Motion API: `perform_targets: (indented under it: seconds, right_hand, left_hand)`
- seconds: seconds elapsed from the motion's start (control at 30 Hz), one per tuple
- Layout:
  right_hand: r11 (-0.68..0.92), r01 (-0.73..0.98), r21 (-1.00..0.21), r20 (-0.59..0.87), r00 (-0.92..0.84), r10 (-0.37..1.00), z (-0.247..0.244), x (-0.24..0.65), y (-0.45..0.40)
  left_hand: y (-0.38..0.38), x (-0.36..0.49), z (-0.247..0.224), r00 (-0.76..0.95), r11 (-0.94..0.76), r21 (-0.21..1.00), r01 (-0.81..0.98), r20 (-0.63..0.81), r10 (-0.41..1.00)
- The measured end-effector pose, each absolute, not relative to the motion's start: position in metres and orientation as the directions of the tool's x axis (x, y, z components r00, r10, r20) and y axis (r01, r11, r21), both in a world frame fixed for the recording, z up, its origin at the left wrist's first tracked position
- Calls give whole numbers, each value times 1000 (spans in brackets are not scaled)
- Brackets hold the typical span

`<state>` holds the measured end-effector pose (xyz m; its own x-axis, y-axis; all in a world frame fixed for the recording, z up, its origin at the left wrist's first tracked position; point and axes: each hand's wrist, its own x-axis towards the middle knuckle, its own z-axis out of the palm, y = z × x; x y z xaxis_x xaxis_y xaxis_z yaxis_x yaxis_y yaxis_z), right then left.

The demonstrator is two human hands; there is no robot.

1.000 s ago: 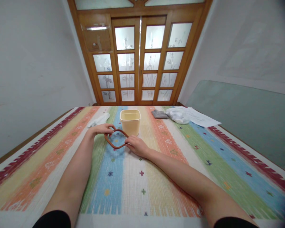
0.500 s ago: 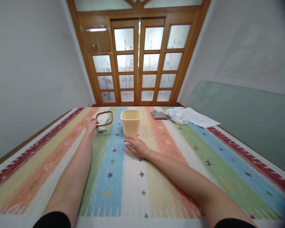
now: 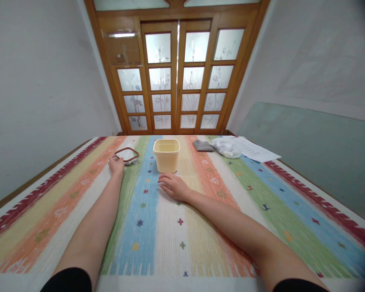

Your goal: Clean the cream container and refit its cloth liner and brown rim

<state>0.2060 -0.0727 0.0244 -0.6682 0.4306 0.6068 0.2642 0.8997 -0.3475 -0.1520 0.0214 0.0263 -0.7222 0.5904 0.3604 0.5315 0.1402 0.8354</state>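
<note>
My left hand (image 3: 116, 164) pinches the near left edge of a brown rounded-square frame (image 3: 137, 154); whether its middle is clear or bare I cannot tell. Crumpled white, thin-looking material (image 3: 134, 161) lies under and behind the frame. Just right of it stands an upright cream plastic container (image 3: 167, 160) without a cover. In front of that container my right hand (image 3: 173, 187) rests on the tablecloth, fingers loosely stretched out and holding nothing.
A striped tablecloth (image 3: 170, 243) covers the table. Toward the back right lie a folded grey cloth (image 3: 203, 146), a white plastic bag (image 3: 227, 148) and printed paper sheets (image 3: 258, 152). A pale green board (image 3: 310, 150) leans along the right wall.
The brown frame has moved left and turned in my left hand, from facing me more upright to lying flatter. My right hand and the container stay in place.
</note>
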Motion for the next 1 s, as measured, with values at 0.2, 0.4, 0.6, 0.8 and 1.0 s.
perform_targets:
  seconds: [0.2,0.4,0.6,0.8,1.0]
  right_hand:
    - [896,274,-348,599,-670,438,24,206,-72]
    - [893,281,-351,591,-674,444,24,206,-72]
    - [893,287,-346,583,-680,444,25,207,-73]
    - [905,279,-322,609,-670,424,28,208,-70]
    - [825,402,-398,738,-394,548,33,218,-58]
  left_hand:
    - [23,-155,17,-628,166,692,703,494,601]
    - [29,-148,4,-368,196,426,883,370,853]
    - [26,-153,2,-436,301,412,860,289,852]
    - [20,-155,3,-521,406,373,834,292,802]
    - [15,-155,5,-590,471,383,794,303,748]
